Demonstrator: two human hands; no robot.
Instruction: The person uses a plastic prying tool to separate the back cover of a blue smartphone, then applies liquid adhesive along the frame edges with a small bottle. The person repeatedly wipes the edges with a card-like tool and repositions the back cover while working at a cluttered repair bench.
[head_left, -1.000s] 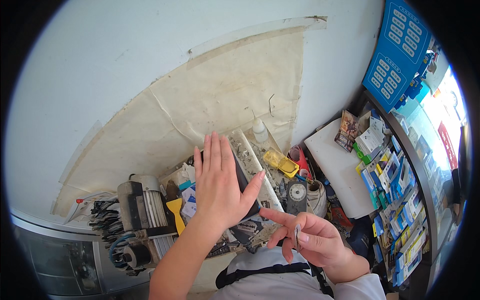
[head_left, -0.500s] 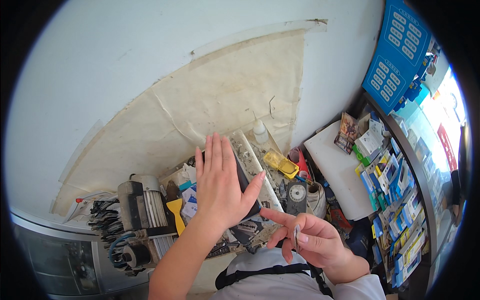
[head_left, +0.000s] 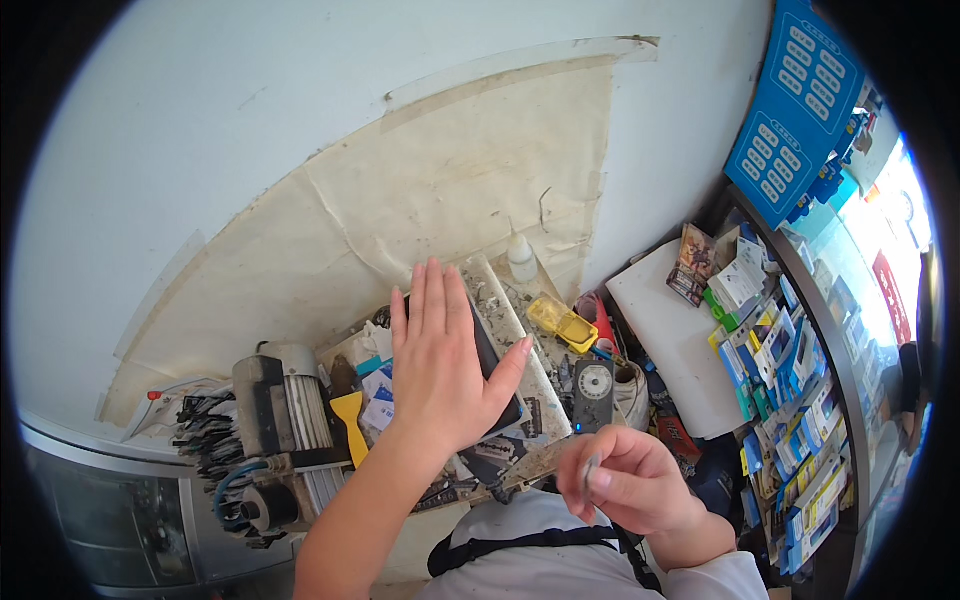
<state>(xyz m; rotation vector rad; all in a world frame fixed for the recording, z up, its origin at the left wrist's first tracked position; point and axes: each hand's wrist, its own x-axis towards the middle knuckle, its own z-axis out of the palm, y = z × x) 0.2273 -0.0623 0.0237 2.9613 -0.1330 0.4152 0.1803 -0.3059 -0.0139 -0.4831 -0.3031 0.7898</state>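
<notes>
My left hand point(head_left: 437, 370) lies flat, fingers stretched out and thumb apart, on a dark flat slab point(head_left: 489, 355) that looks like a phone or tablet. Most of the slab is hidden under the palm; only its right and near edges show. To the right and nearer to me, my right hand point(head_left: 640, 490) hovers apart from the slab with curled fingers. Between its thumb and fingertips it pinches a small thin grey piece point(head_left: 589, 476), too small to name surely. Razor blades point(head_left: 500, 448) lie by the slab's near edge on the littered workbench point(head_left: 541, 388).
Left of the slab are a yellow scraper point(head_left: 351, 428) and a machine with a ribbed motor point(head_left: 305, 405). A white squeeze bottle point(head_left: 521, 258), a yellow plastic case point(head_left: 563, 323) and a black meter with a dial point(head_left: 593, 392) sit to the right. Packaged goods point(head_left: 790, 385) hang farther right.
My right hand has drawn back from the slab's near right corner, and its extended index finger has curled in around the small piece. My left hand stays flat in place.
</notes>
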